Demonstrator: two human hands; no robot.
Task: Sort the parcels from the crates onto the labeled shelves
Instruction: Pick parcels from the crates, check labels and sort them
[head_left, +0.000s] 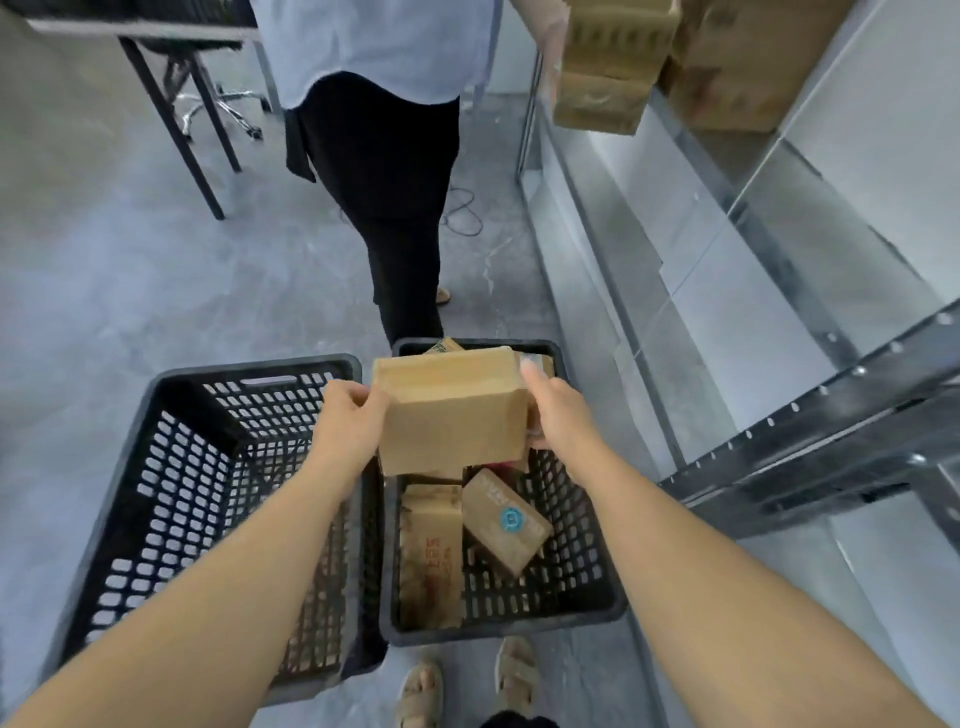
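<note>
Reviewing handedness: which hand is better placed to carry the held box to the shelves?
Right. The shelves stand on the right hand's side, while the left hand is across the box, over the crates.

The grey concrete floor (156, 270) carries two black perforated crates side by side. The right crate (587, 561), nearer the metal shelving (810, 415), holds cardboard parcels (501, 522); the left crate (171, 493) touches it. A black-legged table (171, 119) stands beyond the left crate.
</note>
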